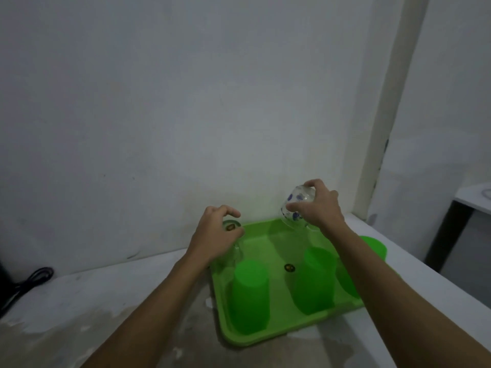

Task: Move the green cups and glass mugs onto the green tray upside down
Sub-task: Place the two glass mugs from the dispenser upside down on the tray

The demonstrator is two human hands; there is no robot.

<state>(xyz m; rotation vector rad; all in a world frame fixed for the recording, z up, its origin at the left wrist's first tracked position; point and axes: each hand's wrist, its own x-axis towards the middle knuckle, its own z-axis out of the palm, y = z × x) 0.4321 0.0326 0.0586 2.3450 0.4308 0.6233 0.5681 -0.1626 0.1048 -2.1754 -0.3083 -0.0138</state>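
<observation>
Forearms entered from the lower edge and reached over a pale, stained bench (79, 301) toward a green tray (268, 338) that carried the work. Three green cups stood inverted on the tray: the near-left green cup (249, 296), the middle green cup (313, 280), and a third, right-hand green cup (345, 277) largely hidden behind the right forearm; a fourth green cup (374, 247) lay beyond the tray's right rim, apparently still on the bench. The right hand (318, 208) held a glass mug with blue dots (296, 205) above the tray's far right corner, base uppermost and tilted, its mouth not yet flat on the tray floor; the fingers (310, 184) were closed around the base and side wall, thumb low near the rim. The left hand (215, 235) rested over a second glass mug (231, 251) at the tray's far left edge, its fingers curled loosely about the upturned base; whether they gripped or merely touched it could not be told. To complete the step well, the dotted mug would probably need levelling until its rim met the tray evenly, clear of the middle cup, and release only once it sat steady, since glass slips readily on smooth plastic.
</observation>
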